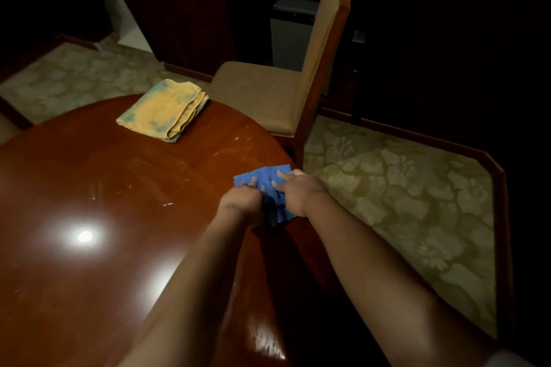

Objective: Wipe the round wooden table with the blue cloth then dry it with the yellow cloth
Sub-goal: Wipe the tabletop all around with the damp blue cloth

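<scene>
No legible text anywhere.

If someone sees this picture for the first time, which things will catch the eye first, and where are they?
First, the two hands, left hand and right hand, both pressing the blue cloth on the right edge of the round wooden table. Next, the folded yellow cloth lying untouched at the table's far side, near a chair. A bright lamp reflection shines on the wood at the near left.

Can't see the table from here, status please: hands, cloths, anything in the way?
Left hand and right hand both press the blue cloth near the table edge. Yellow cloth folded, untouched, far side. Chair beside table, not blocking.
</scene>
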Demonstrator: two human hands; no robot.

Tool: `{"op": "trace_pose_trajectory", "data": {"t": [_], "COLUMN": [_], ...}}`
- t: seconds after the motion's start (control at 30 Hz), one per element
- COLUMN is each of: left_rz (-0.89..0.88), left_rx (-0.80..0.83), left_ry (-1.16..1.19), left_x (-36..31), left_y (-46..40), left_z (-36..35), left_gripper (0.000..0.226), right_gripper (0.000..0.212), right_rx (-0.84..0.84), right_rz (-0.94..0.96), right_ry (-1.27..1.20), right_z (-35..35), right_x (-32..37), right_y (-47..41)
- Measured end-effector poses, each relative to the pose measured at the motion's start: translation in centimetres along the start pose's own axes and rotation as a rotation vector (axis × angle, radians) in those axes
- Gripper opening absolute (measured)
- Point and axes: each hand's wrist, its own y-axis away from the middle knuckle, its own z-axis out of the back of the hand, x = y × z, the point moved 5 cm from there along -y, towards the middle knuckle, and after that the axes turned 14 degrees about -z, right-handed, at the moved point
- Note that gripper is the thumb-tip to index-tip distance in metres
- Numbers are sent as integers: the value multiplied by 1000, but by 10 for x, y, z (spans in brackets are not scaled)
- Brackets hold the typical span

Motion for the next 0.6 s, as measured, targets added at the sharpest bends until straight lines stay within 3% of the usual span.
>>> {"op": "trace_pose_trajectory", "data": {"t": [0.17,0.4,0.6], "left_rz": [-76,-160,-200], "left_rx": [13,54,57], "left_ry": [-58,-85,-115], "left_x": [-29,-82,-114], "left_y": [32,94,163], "left_z": [-23,-75,-112], "left_gripper": [44,62,60], "right_gripper": [54,59,66], "right_rx": [50,113,190], "right_rz": [-16,8,22], "right_ry": [59,22,14], "right_z": [-32,-77,-109], "right_x": [6,20,43], "right_y": [46,134,193]}}
